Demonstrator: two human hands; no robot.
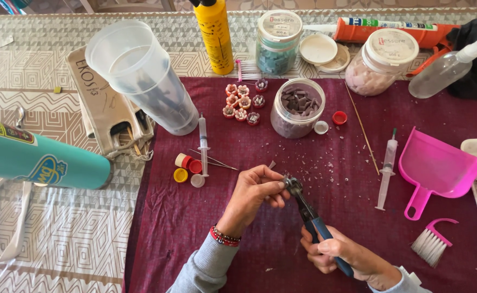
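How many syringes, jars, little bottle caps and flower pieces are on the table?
Syringes: 2
Jars: 3
Little bottle caps: 6
Flower pieces: 8
Total: 19

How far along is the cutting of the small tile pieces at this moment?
Already done, it seems: small chips lie scattered on the maroon cloth. In hand: the left hand holds a small piece at the head of the nippers, which the right hand grips by the blue handles. Left: the open jar holds many dark pieces.
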